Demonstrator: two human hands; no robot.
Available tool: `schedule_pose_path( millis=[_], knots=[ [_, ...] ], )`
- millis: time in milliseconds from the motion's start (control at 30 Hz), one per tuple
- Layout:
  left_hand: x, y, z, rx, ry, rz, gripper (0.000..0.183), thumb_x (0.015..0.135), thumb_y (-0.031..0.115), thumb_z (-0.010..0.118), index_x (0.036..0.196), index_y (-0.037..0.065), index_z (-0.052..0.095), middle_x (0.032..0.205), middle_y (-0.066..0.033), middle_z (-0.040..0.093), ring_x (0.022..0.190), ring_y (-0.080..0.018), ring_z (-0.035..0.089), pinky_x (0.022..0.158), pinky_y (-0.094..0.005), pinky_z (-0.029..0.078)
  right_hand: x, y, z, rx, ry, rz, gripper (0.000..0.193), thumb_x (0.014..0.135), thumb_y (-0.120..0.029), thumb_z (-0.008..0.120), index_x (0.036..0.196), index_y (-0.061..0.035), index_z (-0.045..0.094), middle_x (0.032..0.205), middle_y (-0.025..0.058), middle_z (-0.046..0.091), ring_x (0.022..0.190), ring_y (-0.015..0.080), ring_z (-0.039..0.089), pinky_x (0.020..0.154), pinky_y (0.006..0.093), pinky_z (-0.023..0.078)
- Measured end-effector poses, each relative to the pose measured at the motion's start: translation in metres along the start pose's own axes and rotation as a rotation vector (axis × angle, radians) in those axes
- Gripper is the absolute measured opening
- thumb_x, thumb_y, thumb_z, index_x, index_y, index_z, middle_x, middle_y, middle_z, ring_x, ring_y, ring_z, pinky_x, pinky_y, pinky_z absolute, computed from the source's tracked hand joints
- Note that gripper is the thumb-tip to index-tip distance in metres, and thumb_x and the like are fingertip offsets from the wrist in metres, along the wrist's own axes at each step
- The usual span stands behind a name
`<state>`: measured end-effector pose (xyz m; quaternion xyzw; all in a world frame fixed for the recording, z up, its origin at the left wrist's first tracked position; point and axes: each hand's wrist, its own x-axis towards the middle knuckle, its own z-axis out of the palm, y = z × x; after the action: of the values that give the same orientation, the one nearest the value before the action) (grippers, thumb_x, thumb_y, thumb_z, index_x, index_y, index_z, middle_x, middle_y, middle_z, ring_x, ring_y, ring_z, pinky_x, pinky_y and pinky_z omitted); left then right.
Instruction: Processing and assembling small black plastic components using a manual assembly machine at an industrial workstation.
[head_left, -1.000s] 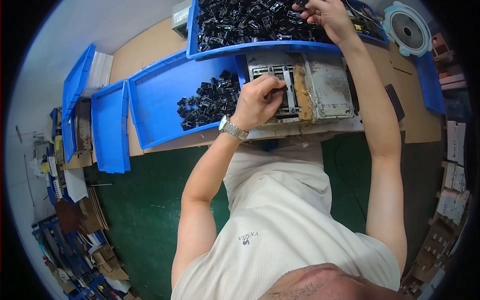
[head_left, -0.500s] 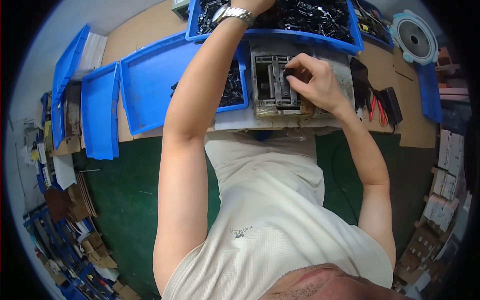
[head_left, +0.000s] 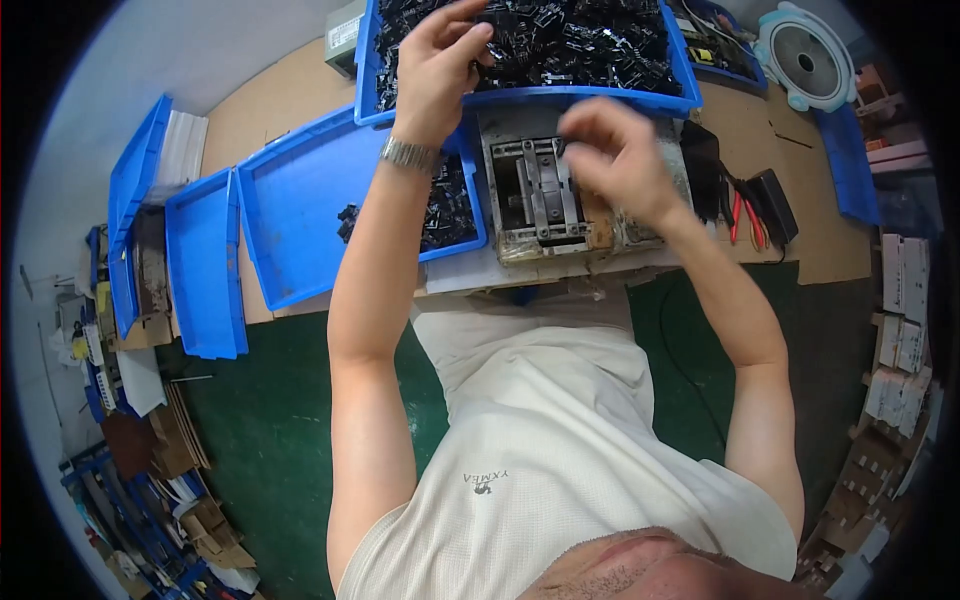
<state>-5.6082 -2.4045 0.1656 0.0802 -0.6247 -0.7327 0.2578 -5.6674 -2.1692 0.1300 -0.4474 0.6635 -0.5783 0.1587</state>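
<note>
My left hand (head_left: pixel 436 80) is over the left part of a blue tray (head_left: pixel 580 96) heaped with small black parts (head_left: pixel 625 45). Its fingers are curled toward the thumb, and whatever they hold blends into the dark heap. A metal fixture (head_left: pixel 545 190) with parallel bars sits on the table in front of me. Just above its right side is my right hand (head_left: pixel 628 165), blurred by motion. Thumb and forefinger are bent toward each other around a dark spot too smeared to name.
Left of the fixture, a wide blue tray (head_left: pixel 300 190) has black parts (head_left: pixel 448 215) at its right end. Farther left stands a narrow blue tray (head_left: pixel 205 265). Red-handled pliers (head_left: pixel 738 215), a black box (head_left: pixel 775 205) and a round fan (head_left: pixel 806 62) are on the right.
My left hand has drawn back toward me from deeper over the black parts. My right hand has lifted slightly off the fixture's bars. The whole view has shifted a little.
</note>
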Motion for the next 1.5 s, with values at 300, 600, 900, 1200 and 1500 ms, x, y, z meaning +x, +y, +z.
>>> schedule_pose_path(
  millis=[300, 600, 900, 1200, 1500],
  knots=[
    [-0.056, -0.008, 0.013, 0.056, -0.011, 0.077, 0.024, 0.094, 0.009, 0.073, 0.116, -0.001, 0.073, 0.088, -0.0042, 0.073, 0.068, -0.0068, 0.066, 0.055, -0.0195, 0.048, 0.07, -0.022, -0.002, -0.034, -0.071, 0.107, 0.018, 0.097, -0.022, 0.071, 0.094, -0.0045, 0.068, 0.076, -0.0044, 0.06, 0.068, 0.0013, 0.052, 0.057, 0.0186, 0.04],
    [-0.106, -0.035, -0.001, -0.082, 0.029, -0.096, 0.025, 0.091, 0.007, 0.078, 0.107, -0.003, 0.062, 0.104, -0.0122, 0.074, 0.067, -0.0092, 0.068, 0.055, -0.0214, 0.054, 0.012, -0.013, -0.015, 0.173, -0.141, 0.186, 0.014, 0.093, -0.015, 0.075, 0.098, -0.003, 0.07, 0.085, -0.0028, 0.064, 0.068, -0.0002, 0.052, 0.059, 0.0186, 0.042],
    [-0.117, -0.032, 0.013, -0.115, -0.118, -0.319, 0.041, 0.093, 0.008, 0.076, 0.133, 0.0, 0.066, 0.107, -0.0075, 0.072, 0.075, -0.0088, 0.071, 0.049, -0.0178, 0.047, -0.002, 0.005, -0.033, 0.641, -0.134, 0.389, 0.022, 0.098, -0.016, 0.067, 0.116, -0.0041, 0.064, 0.094, 0.0007, 0.065, 0.065, 0.004, 0.058, 0.049, 0.016, 0.044],
    [-0.118, -0.053, 0.027, 0.721, -0.151, 0.341, 0.023, 0.079, 0.005, 0.085, 0.097, 0.003, 0.071, 0.082, -0.0056, 0.065, 0.061, -0.0147, 0.06, 0.055, -0.027, 0.049, -0.005, 0.014, -0.044, 0.855, -0.129, 0.386, 0.034, 0.101, -0.011, 0.058, 0.132, 0.0049, 0.058, 0.104, 0.0116, 0.066, 0.088, 0.0163, 0.07, 0.059, 0.0197, 0.058],
    [-0.12, -0.059, 0.02, 0.672, -0.269, 0.421, 0.017, 0.081, 0.005, 0.083, 0.094, 0.004, 0.072, 0.086, -0.0073, 0.068, 0.071, -0.0247, 0.07, 0.062, -0.034, 0.056, 0.001, 0.014, -0.035, 1.053, -0.205, 0.308, 0.015, 0.106, -0.015, 0.055, 0.106, -0.0001, 0.057, 0.1, 0.0133, 0.064, 0.084, 0.0138, 0.07, 0.058, 0.0185, 0.059]
  ],
)
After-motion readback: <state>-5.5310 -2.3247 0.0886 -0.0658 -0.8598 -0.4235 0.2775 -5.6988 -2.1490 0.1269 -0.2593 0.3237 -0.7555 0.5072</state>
